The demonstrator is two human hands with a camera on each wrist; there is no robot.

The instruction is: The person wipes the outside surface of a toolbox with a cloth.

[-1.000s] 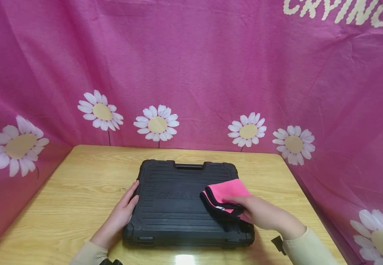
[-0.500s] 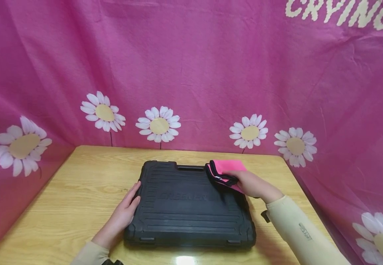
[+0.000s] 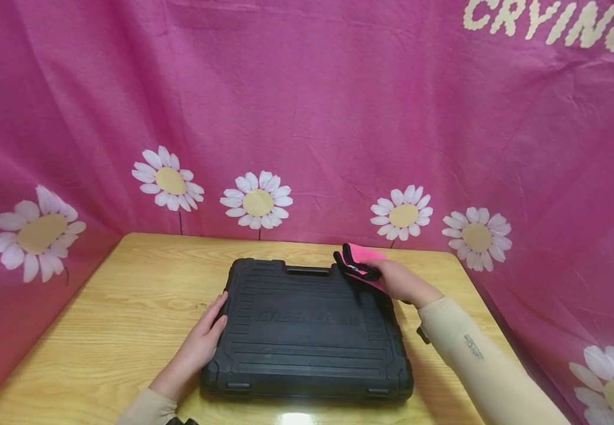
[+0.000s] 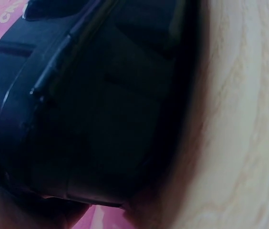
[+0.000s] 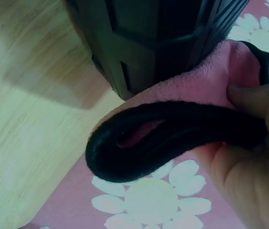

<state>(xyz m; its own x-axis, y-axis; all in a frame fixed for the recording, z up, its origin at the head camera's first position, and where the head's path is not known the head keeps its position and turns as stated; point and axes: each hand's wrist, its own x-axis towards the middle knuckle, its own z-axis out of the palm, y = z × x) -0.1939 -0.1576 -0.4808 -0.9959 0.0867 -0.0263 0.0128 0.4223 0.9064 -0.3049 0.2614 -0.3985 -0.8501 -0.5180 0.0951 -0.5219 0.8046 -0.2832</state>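
A black hard plastic case [image 3: 307, 330] with raised ribs and embossed lettering lies flat on the table, its handle on the far side. My left hand [image 3: 203, 336] rests along the case's left edge with fingers extended; in the left wrist view the case's dark side wall [image 4: 106, 109] fills much of the picture. At the far right corner, my right hand [image 3: 404, 282] grips a folded pink cloth [image 3: 366, 252] with black edging, thumb on top. The right wrist view shows the cloth's pink face [image 5: 191, 90] up against the case's corner, its black border folded into a loop.
The wooden table [image 3: 137, 307] extends on both sides of the case and behind it. A pink curtain [image 3: 317, 118] printed with daisies hangs around the table's back and sides.
My right hand has moved the cloth away from me, from the right middle of the case's top to its far right corner. The left hand stays at the left edge.
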